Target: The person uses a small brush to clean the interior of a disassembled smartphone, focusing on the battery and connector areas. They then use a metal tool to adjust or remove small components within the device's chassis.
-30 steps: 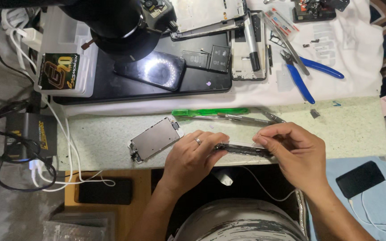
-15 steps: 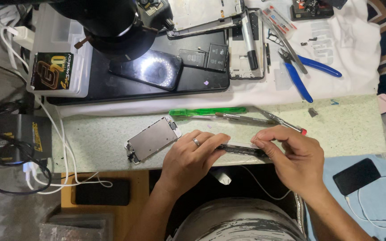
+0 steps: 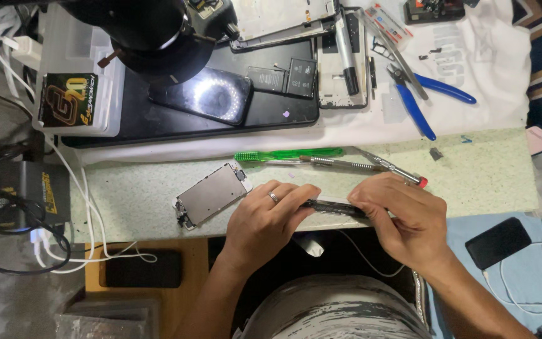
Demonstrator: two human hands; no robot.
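I can see only the middle of the dark phone body (image 3: pixel 334 207); my left hand (image 3: pixel 265 223) and right hand (image 3: pixel 403 220) cover both its ends. The microscope head (image 3: pixel 152 31) is cut off by the far edge. The small parts on the white cloth (image 3: pixel 472 50) are too small to tell.

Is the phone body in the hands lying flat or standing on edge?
On edge: the phone body shows only its thin dark side, pinched between left hand and right hand.
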